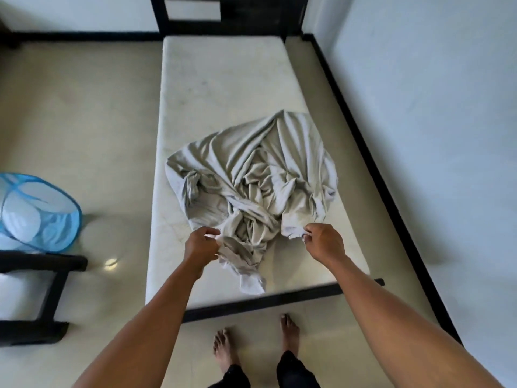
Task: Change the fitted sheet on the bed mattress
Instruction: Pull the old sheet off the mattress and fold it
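Mattress (223, 79): one, bare and white.
Sheet (251, 169): one, grey, crumpled in a single heap on the mattress.
Bed frame (279, 299): one, black, with one headboard (229, 12) at the far end.
Hamper (39, 214): one, blue mesh, on the floor left of the bed.
Black stand (56, 289): one, just beside the hamper, only partly in view; its kind cannot be told.
Bright spot (110, 262) on the floor: one.
Hands: two, the left hand (200, 245) and the right hand (324, 242), both at the sheet's near edge.
Bare feet: two, the left foot (222, 348) and the right foot (289, 334), at the foot of the bed.
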A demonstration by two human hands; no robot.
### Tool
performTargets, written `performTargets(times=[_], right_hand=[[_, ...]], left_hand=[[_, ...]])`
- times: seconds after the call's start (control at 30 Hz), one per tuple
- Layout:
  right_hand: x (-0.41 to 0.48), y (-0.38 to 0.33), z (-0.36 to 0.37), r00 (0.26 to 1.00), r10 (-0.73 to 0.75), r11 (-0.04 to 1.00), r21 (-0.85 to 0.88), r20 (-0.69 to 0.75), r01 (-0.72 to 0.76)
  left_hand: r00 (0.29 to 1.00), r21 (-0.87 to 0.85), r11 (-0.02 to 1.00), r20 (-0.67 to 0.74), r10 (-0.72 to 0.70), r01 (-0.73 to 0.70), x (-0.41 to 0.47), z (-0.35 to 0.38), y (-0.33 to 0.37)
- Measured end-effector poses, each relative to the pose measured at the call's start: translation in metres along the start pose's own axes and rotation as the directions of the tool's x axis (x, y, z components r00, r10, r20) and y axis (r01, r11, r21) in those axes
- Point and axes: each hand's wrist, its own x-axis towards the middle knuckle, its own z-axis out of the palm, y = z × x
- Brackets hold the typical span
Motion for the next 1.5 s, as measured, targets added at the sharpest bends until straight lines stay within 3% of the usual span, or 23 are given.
performTargets(times=[0.17,0.33,0.43,0.53,0.6,0.73,0.87,0.97,1.03,1.1,1.17,1.27,1.4,1.5], right_hand=[[0.003,0.028,-0.03,0.988,-0.071,0.993,-0.107,-0.137,0.056],[-0.012,0.106,0.052,0.985,0.035,0.935,-0.355,0.17,0.028],[-0.016,0.149,0.104,0.96,0.096,0.92,-0.393,0.261,0.015],[-0.017,0.179,0.135,0.939,0.104,0.922,-0.387,0.327,0.032],[-0.013,0.204,0.145,0.926,0.151,0.909,-0.417,0.345,0.008],[-0.008,0.245,0.145,0.876,0.437,0.774,-0.581,0.202,-0.252],[0.015,0.215,0.147,0.867,0.42,0.78,-0.595,0.268,-0.194],[0.034,0.17,0.155,0.891,0.267,0.89,-0.448,0.366,-0.082],[0.044,0.127,0.159,0.884,0.092,0.983,-0.181,0.458,-0.008],[0.046,0.076,0.16,0.831,-0.05,0.992,0.127,0.554,-0.026],[0.04,0.024,0.163,0.799,-0.209,0.949,0.315,0.564,0.026],[0.024,-0.053,0.168,0.804,-0.389,0.885,0.426,0.45,0.189],[0.004,-0.12,0.165,0.866,-0.46,0.842,0.406,0.196,0.356],[-0.006,-0.151,0.144,0.883,-0.465,0.795,0.467,0.059,0.387]], left_hand=[[0.995,0.136,0.991,-0.096,0.011,0.002,0.02,-0.013,0.006],[0.986,0.268,0.949,-0.077,-0.151,0.166,0.05,0.032,-0.072],[0.966,0.28,0.925,-0.088,-0.242,0.257,0.064,0.069,-0.124],[0.967,0.313,0.915,-0.097,-0.238,0.256,0.062,0.095,-0.156],[0.969,0.309,0.92,-0.132,-0.21,0.242,0.057,0.105,-0.164],[0.928,0.326,0.895,-0.316,-0.199,0.303,0.055,0.111,-0.17],[0.882,0.251,0.877,-0.354,-0.309,0.408,0.061,0.108,-0.165],[0.896,0.169,0.9,-0.276,-0.347,0.401,0.06,0.11,-0.149],[0.911,0.024,0.927,-0.194,-0.363,0.374,0.057,0.108,-0.136],[0.925,-0.143,0.928,-0.115,-0.362,0.345,0.051,0.102,-0.122],[0.936,-0.287,0.9,-0.03,-0.351,0.328,0.046,0.093,-0.11],[0.947,-0.442,0.839,0.091,-0.309,0.316,0.04,0.068,-0.095],[0.979,-0.549,0.811,0.102,-0.176,0.203,0.027,0.028,-0.072],[0.99,-0.611,0.78,0.101,-0.097,0.139,0.018,-0.004,-0.051]])
